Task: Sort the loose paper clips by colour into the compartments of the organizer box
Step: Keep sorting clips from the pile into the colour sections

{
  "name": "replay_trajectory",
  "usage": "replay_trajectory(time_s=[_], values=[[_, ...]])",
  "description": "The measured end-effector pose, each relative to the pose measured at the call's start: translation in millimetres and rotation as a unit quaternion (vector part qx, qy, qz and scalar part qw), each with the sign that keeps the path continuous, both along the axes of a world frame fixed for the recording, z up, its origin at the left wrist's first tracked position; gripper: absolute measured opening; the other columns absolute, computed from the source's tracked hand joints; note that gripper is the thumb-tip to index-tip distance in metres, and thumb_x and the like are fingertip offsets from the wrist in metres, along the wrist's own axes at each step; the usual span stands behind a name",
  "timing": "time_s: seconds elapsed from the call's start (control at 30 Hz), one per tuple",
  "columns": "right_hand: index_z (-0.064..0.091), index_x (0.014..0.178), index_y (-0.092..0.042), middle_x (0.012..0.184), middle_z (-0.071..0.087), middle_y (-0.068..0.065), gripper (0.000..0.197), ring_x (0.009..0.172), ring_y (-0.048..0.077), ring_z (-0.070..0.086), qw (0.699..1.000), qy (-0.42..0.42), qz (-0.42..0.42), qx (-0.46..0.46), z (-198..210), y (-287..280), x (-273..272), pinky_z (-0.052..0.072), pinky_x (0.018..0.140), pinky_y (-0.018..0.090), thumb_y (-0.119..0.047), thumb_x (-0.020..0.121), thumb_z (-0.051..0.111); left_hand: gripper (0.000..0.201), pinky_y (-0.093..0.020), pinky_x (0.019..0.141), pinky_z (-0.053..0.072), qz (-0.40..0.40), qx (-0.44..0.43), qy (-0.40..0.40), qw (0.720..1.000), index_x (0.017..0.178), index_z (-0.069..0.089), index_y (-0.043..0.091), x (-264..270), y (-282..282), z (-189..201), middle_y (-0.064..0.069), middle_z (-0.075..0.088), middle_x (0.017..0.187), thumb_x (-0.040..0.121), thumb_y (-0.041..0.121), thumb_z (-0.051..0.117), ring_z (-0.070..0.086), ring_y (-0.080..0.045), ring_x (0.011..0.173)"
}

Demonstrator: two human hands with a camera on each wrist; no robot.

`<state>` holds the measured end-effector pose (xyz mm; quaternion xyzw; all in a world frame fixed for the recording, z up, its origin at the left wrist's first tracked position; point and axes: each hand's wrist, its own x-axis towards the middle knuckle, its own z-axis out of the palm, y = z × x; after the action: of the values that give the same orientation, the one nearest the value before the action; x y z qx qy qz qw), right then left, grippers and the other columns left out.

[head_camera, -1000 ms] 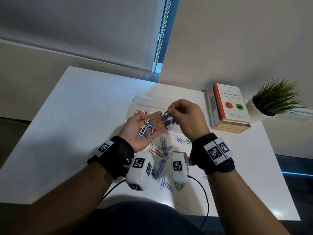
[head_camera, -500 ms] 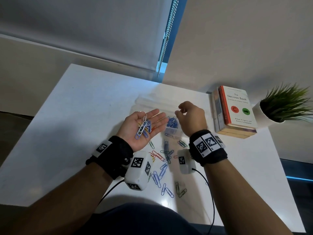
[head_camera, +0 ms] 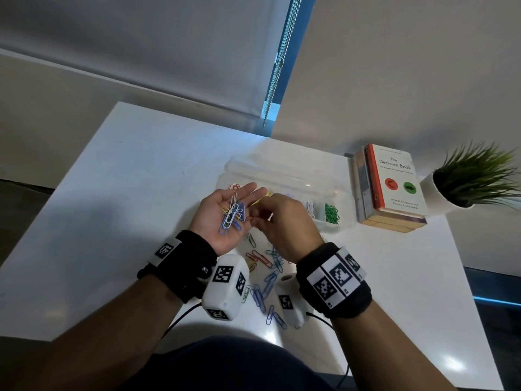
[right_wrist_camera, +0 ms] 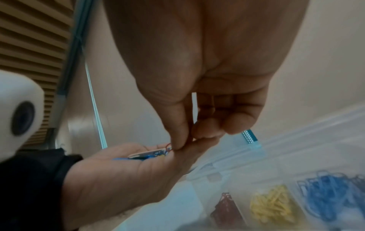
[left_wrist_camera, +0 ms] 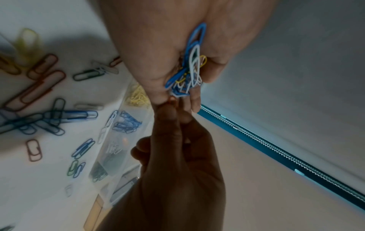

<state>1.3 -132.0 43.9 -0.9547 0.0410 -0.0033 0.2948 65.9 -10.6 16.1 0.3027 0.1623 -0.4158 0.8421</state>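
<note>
Head view shows my left hand (head_camera: 225,218) held palm up above the bench (head_camera: 135,193), fingers relaxed and flat, carrying a small heap of paper clips (head_camera: 232,215) in blue, white and yellow. My right hand (head_camera: 279,224) is just beside it, thumb and forefinger pinched together at the left fingertips. The right wrist view shows a thin red clip (right_wrist_camera: 168,147) caught in that pinch.

More loose clips (head_camera: 267,277) lie scattered on the bench near my wrists. The organizer box (head_camera: 284,176), clear plastic, sits just beyond the hands; its compartments already hold red, yellow, blue, white and green clips (head_camera: 331,213).

Handling notes, as I judge them:
- Each clip is very light, stiff coated wire, smooth and somewhat slippery.
- Clips in a heap hook into one another; a lifted clip may drag a neighbour out with it.
- Take hold at one rounded end, with fingertip pads across the flat loops.
- Lift slowly and let hangers-on drop back into the palm.
- Keep the left palm level; a tilt will spill the heap.
</note>
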Motion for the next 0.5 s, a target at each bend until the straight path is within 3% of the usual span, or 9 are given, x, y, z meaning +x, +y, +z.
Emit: replay_trajectory(time_s=[0.1, 0.23, 0.33, 0.5], values=[[0.063, 0.081, -0.011, 0.079, 0.065, 0.003, 0.005, 0.073, 0.018, 0.055, 0.999, 0.018, -0.003, 0.030, -2.2, -0.8, 0.4, 0.042, 0.070, 0.030, -0.010, 0.079, 0.068, 0.036, -0.032, 0.071, 0.058, 0.008, -0.009, 0.001, 1.000, 0.106, 0.061, 0.001, 0.1, 7.3, -3.5, -0.018, 0.070, 0.106, 0.092, 0.019, 0.033, 0.071, -0.026, 0.084], [0.063, 0.078, -0.015, 0.071, 0.062, -0.003, 0.006, 0.064, 0.012, 0.051, 0.996, 0.022, -0.061, 0.062, -0.8, -11.9, 14.7, 0.036, 0.059, 0.010, -0.013, 0.083, 0.066, 0.037, -0.050, 0.085, 0.054, 0.058, -0.033, 0.015, 0.998, 0.103, 0.064, -0.001, 8.3, 25.3, -10.2, -0.022, 0.067, 0.112, 0.077, 0.016, 0.046, 0.068, -0.035, 0.100], [0.064, 0.076, -0.016, 0.071, 0.062, -0.002, 0.009, 0.068, 0.014, 0.053, 0.995, 0.035, -0.078, 0.048, 0.2, -16.4, 37.6, 0.033, 0.057, 0.015, -0.011, 0.083, 0.062, 0.038, -0.050, 0.076, 0.058, 0.079, -0.053, 0.017, 0.995, 0.094, 0.071, -0.003, 12.6, 37.0, -11.1, -0.024, 0.068, 0.109, 0.063, 0.014, 0.058, 0.068, -0.038, 0.098], [0.068, 0.082, -0.015, 0.075, 0.063, -0.002, 0.008, 0.075, 0.014, 0.056, 0.993, 0.068, -0.086, 0.033, -1.7, -7.1, 71.2, 0.038, 0.065, 0.021, -0.015, 0.084, 0.061, 0.040, -0.048, 0.080, 0.055, 0.092, -0.055, 0.010, 0.994, 0.110, 0.060, 0.000, 11.3, 40.4, -10.2, -0.023, 0.069, 0.108, 0.079, 0.018, 0.043, 0.070, -0.036, 0.095]])
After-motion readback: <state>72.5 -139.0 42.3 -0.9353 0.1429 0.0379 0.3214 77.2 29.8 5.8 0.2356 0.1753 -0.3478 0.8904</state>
